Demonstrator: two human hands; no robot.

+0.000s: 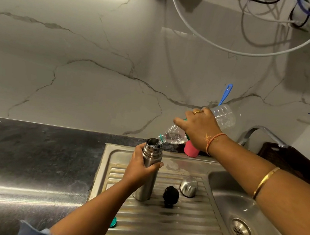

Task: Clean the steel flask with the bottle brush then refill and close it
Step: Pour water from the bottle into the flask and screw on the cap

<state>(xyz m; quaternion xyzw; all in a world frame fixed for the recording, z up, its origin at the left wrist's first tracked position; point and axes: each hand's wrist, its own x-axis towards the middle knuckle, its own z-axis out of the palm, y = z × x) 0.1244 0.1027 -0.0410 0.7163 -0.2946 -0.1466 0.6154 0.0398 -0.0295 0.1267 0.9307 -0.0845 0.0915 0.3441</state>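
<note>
Steel drainboard, kitchen sink: my left hand wraps the upright steel flask at mid-body while my right hand grips the tilted plastic bottle, pouring. The flask is rigid, probably wet-slick and heavier as it fills, so hold it firmly.

Home kitchen, steel sink, ribbed drainboard, marble backsplash
</note>
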